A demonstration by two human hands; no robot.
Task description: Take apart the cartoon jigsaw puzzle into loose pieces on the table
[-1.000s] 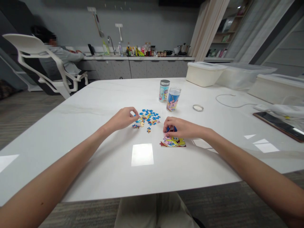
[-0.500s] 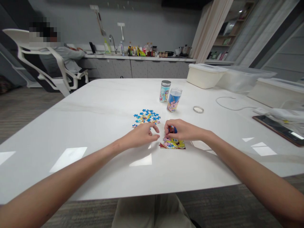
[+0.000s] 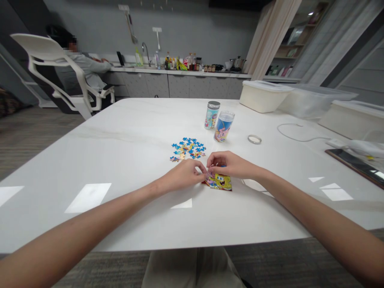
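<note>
A partly joined jigsaw puzzle (image 3: 222, 182) with a yellow cartoon face lies flat on the table near its front edge. My left hand (image 3: 186, 175) has its thumb and forefinger pinched at the puzzle's left edge. My right hand (image 3: 228, 164) reaches over the upper part, its fingertips closed on a puzzle piece at the upper left and hiding much of it. Both hands' fingertips nearly meet. Just beyond my left hand spreads a pile of loose jigsaw pieces (image 3: 189, 149), mostly blue with some yellow.
Behind the puzzle stand a picture jar with a metal lid (image 3: 212, 116) and an open picture jar (image 3: 224, 127). A silver ring-shaped lid (image 3: 254, 139) lies to their right. Farther right are a white cable (image 3: 297, 140), a phone (image 3: 357, 168) and storage boxes (image 3: 265, 96). A person (image 3: 90, 70) sits at the far left.
My left hand has moved right and its open thumb and forefinger have come together at the puzzle's left edge. My right hand stays over the puzzle. The view has shifted slightly.
</note>
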